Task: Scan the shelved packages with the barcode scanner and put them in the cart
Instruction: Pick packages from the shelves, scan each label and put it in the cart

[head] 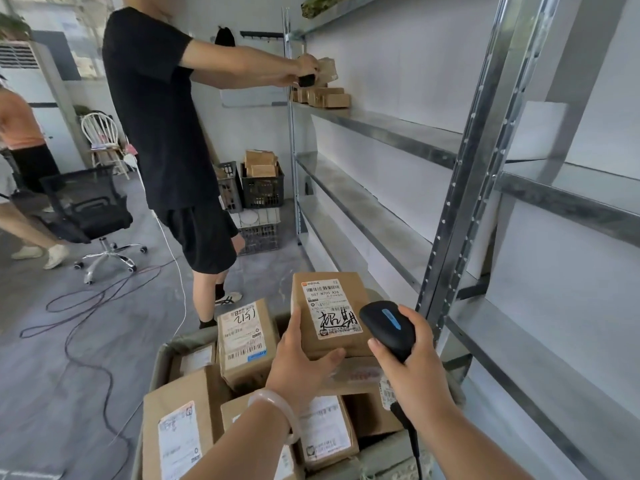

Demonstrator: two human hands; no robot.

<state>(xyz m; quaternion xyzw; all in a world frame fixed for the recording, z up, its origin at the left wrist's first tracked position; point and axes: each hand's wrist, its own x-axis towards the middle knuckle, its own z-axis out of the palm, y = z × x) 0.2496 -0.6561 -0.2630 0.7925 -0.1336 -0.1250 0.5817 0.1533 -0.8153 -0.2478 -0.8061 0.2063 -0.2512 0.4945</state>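
Note:
My left hand (300, 362) grips a brown cardboard package (329, 313) by its lower left corner and holds it above the cart (162, 362), white label facing up. My right hand (412, 362) holds a black barcode scanner (388, 323) with a blue button, its head right beside the package's label. Its cable hangs down by my wrist. The cart below holds several labelled brown packages (246, 337). A few small packages (327, 97) sit on an upper shelf at the far end.
A metal shelving unit (450, 209) runs along the right. A person in black (162, 126) stands ahead at the shelf holding a scanner and a package. Black crates (261, 188) with boxes sit beyond. An office chair (93, 216) and cables (86, 306) lie on the floor to the left.

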